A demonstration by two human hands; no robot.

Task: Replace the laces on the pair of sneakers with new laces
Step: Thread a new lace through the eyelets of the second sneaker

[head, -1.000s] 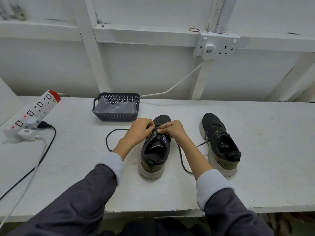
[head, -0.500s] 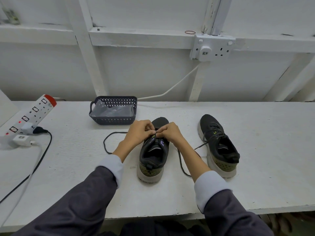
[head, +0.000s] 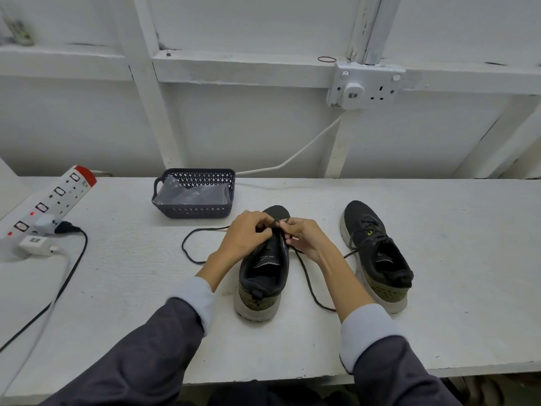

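Head view — pinching the black lace at the toe-end eyelets of the centre sneaker with left hand and right hand, fingertips closed tight for close control — second sneaker sitting laced just beside it on the table.

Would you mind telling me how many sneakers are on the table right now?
2. The middle sneaker is under the left hand and right hand; the right sneaker stands beside it, untouched.
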